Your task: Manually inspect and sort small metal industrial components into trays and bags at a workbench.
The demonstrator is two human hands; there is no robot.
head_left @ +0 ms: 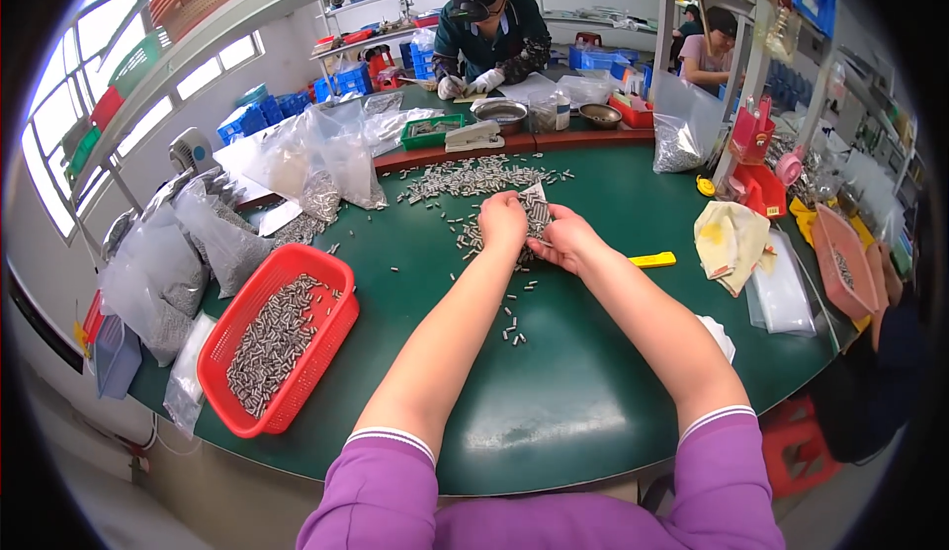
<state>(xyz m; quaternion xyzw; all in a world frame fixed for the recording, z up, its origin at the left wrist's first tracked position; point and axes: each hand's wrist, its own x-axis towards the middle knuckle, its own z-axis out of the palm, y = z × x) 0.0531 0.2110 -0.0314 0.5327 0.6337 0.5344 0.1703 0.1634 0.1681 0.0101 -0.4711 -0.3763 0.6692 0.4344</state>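
Note:
Both my arms stretch across the green table. My left hand (503, 220) is closed, its fingers curled inward and mostly hidden from view. Facing it, my right hand (569, 241) curls around a cluster of small silver metal pins (537, 216) between the two hands. A small white piece (534, 192), too small to tell if card or bag, shows at the top of that cluster. Beyond my hands spreads a loose heap of the same pins (474, 176), with a few strays nearer me. To the left, a red plastic basket (341, 328) holds many more pins.
Clear bags of metal parts (225, 244) crowd the left edge. A yellow cutter-like tool (652, 259), a cream cloth (730, 244) and plastic bags (786, 288) lie right. A green tray (432, 132) and metal bowl (500, 113) stand at the back; a person (489, 31) works opposite.

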